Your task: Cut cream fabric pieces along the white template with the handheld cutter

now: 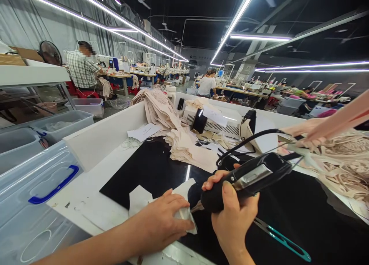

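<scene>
My right hand (233,215) is wrapped round a black corded hand tool (248,178) with a metal tip pointing down and left. That tip meets a small pale fabric piece (188,215) lying on the black mat (150,169). My left hand (163,217) presses flat on this piece, fingers together on its edge. A teal thread snip (284,240) lies on the mat just right of my right hand. The tool's cable (248,140) loops back toward a white machine.
Stacks of beige fabric (187,145) and lace pieces (343,165) lie behind the mat. A white machine (230,122) stands at the back. Clear plastic bins (37,188) sit at left. Another person's arm (331,124) reaches in from the right. Other workers sit at distant tables.
</scene>
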A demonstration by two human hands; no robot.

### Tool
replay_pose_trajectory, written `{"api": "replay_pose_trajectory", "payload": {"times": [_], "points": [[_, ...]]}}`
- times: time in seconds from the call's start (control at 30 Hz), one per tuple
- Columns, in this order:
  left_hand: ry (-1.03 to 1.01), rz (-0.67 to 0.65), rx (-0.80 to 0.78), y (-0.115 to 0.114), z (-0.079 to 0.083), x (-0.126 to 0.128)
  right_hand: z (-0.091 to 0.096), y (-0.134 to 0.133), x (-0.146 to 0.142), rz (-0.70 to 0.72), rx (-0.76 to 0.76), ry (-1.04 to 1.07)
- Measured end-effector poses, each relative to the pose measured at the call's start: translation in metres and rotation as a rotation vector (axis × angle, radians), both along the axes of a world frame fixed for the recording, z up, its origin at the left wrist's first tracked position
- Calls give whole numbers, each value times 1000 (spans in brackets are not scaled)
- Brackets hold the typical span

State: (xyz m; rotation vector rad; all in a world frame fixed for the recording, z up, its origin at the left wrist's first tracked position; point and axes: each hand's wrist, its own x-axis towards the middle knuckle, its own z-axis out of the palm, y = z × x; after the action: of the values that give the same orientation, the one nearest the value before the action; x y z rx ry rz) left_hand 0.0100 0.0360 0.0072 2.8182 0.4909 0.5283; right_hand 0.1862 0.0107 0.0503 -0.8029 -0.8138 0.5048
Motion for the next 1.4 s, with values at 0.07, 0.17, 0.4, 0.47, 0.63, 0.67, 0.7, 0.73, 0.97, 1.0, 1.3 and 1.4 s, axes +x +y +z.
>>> {"api": "replay_pose_trajectory", "payload": {"times": [0.07, 0.17, 0.4, 0.47, 0.63, 0.67, 0.7, 0.73, 0.97, 1.0, 1.3, 1.4], "points": [[0, 24, 9, -6, -5, 1, 1, -2, 0, 1, -14, -12], [-38, 64, 91, -22, -24, 3, 3, -10, 0, 21, -35, -8], [-173, 57, 209, -36, -22, 1, 1, -28, 6, 35, 22, -56], [-173, 30, 98, -29, -6, 0, -2, -29, 7, 45, 16, -51], [-111, -77, 18, -9, 7, 2, -8, -29, 9, 64, 10, -51], [-91, -84, 27, -6, 5, 2, -9, -29, 9, 62, 10, -53], [-76, -84, 39, -5, 3, 3, -10, -30, 9, 60, 12, -56], [-63, -80, 48, -4, 0, 2, -10, -30, 9, 61, 13, -59], [-33, -58, 82, -3, -5, -2, -12, -32, 7, 55, 27, -72], [-38, -61, 91, -2, -5, -2, -12, -32, 7, 53, 25, -70], [-34, -34, 109, -3, -8, -2, -6, -26, 4, 30, 27, -35], [-8, -23, 94, -4, -5, -2, -3, -22, 1, 8, 25, -18]]}}
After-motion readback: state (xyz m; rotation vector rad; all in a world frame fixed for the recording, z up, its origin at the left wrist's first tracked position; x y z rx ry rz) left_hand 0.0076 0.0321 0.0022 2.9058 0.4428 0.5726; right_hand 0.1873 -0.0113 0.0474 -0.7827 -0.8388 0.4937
